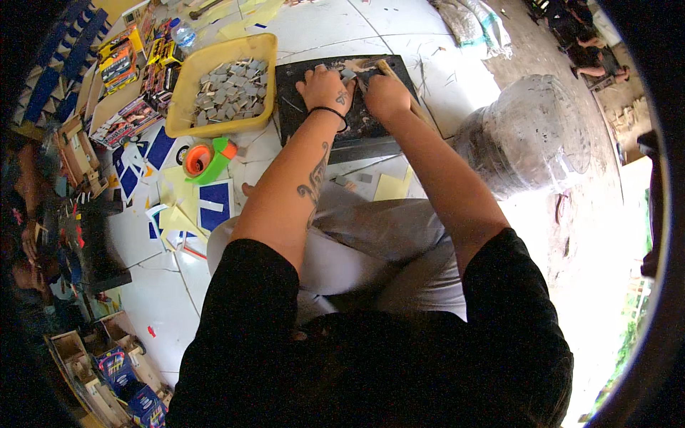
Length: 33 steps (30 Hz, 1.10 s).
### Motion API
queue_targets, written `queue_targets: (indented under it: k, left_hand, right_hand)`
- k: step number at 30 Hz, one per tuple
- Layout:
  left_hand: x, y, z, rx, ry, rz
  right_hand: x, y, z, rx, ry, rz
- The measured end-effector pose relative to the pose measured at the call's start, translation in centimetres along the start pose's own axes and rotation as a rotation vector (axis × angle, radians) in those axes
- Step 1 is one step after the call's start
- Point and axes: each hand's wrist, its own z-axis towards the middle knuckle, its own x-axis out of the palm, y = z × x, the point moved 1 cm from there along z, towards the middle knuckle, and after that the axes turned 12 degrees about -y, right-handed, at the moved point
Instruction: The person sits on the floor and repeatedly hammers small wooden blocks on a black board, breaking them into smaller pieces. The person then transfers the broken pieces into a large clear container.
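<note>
My left hand (326,91) lies over a low black board (296,118), fingers bent around a small grey flat piece (347,74) that shows at its fingertips. Close beside it, on the right of the board, my right hand (387,98) is closed; what it grips is mostly hidden by the fingers. A wooden stick (421,110) lies along the board's right side, next to my right hand. To the left of the board stands a yellow plastic tub (182,123) with many small grey flat pieces (232,89) in it.
A green and orange tape dispenser (207,162) sits near paper scraps (175,220) on the tiled floor. Printed boxes (125,118) and a water bottle (182,33) stand far left. On the right is a large plastic-wrapped bundle (524,135). Wooden trays (78,357) lie lower left.
</note>
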Motion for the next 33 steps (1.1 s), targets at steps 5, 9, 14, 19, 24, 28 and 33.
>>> queue_targets:
  k: [5,9,14,19,24,28,33]
  left_hand:
    - [1.1,1.1,0.2,-0.159,-0.002,-0.378]
    - [-2.4,3.9,-2.1,0.060,-0.072,-0.658]
    - [-6.9,5.4,-7.8,-0.079,-0.009,-0.797]
    - [-6.2,3.8,-8.0,0.055,-0.075,-0.686]
    - [-4.7,3.6,-7.9,0.125,-0.102,-0.708]
    - [-4.2,4.0,-7.6,0.099,-0.051,-0.738]
    - [-3.9,4.6,-7.2,0.086,0.039,-0.675]
  right_hand:
    - [0.9,-2.7,0.4,0.017,-0.018,0.182]
    - [0.9,-5.3,0.0,0.102,0.003,0.448]
    - [0.4,-4.5,-1.0,0.295,0.065,0.847]
    - [-4.1,-3.4,-3.6,0.349,0.138,1.362]
    - [-5.5,-3.1,-6.8,0.369,0.134,1.260]
    - [-2.7,-0.9,-6.6,0.277,0.069,1.409]
    - [-1.0,1.0,-6.4,0.010,-0.152,1.120]
